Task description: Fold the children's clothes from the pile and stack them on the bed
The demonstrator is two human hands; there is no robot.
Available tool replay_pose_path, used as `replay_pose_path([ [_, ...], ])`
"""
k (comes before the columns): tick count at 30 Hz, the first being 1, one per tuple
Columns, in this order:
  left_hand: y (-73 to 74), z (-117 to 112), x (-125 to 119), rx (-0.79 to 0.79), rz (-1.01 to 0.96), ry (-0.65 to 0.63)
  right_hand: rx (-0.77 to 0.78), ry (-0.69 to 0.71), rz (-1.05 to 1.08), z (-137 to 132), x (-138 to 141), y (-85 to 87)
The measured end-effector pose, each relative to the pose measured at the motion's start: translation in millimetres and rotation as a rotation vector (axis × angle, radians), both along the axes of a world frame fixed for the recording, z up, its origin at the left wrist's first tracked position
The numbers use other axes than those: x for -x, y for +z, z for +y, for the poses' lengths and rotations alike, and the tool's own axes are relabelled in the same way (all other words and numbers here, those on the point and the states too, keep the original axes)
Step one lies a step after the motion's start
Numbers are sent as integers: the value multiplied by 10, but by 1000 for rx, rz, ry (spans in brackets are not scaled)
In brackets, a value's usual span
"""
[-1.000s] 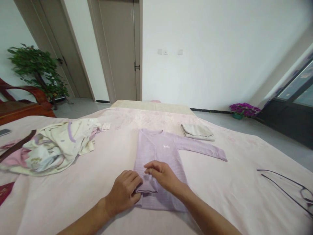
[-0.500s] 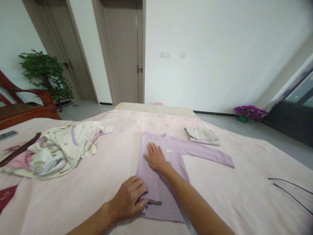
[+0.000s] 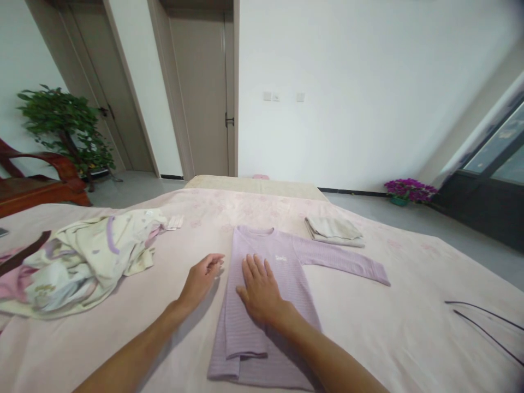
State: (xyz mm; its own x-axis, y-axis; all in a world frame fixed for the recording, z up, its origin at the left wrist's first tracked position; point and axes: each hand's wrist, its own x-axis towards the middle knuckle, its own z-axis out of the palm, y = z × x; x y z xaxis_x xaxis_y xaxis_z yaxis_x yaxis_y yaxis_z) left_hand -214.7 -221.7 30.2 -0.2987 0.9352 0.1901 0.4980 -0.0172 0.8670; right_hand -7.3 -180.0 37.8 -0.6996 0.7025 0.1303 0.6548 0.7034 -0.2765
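A lilac long-sleeved shirt [image 3: 286, 295] lies front up on a pale pink sheet. Its right-hand sleeve [image 3: 347, 262] stretches out sideways, while the other sleeve [image 3: 245, 341] is folded down over the body, cuff near the hem. My right hand [image 3: 260, 289] rests flat on the shirt's chest, fingers spread, left of a small white print. Just beyond the shirt's left edge, my left hand [image 3: 202, 278] hovers with loosely bent fingers and nothing visible in them.
Left of the shirt is a rumpled heap of cream and pink clothes [image 3: 90, 262]. A folded grey-beige garment [image 3: 334, 231] lies beyond the outstretched sleeve. Two dark cords [image 3: 487, 327] cross the right side of the sheet [image 3: 401, 333].
My left hand has let go of the folded sleeve's cuff and moved up and left, off the shirt. The right hand stays flat on the chest. The view has shifted slightly.
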Motion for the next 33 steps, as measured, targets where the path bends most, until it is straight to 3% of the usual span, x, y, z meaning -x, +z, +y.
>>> replay_pose_path([
  [4, -44, 587, 174, 78, 40, 59, 70, 269, 84, -425, -147, 66],
  [9, -1, 1120, 151, 147, 122, 103, 126, 266, 103, -552, -195, 84],
  [16, 33, 1540, 55, 196, 100, 133, 133, 279, 114, -511, -225, 162],
  [22, 36, 1762, 33, 244, 70, 157, 132, 291, 171, -513, -235, 129],
  [24, 35, 1782, 28, 250, 57, 156, 106, 245, 211, -479, -235, 78],
  [27, 10, 1772, 43, 254, 48, 155, 7, 61, 230, -366, -253, -15],
  [33, -122, 1794, 154, 264, 82, 161, -79, -200, 109, -100, -329, -49],
])
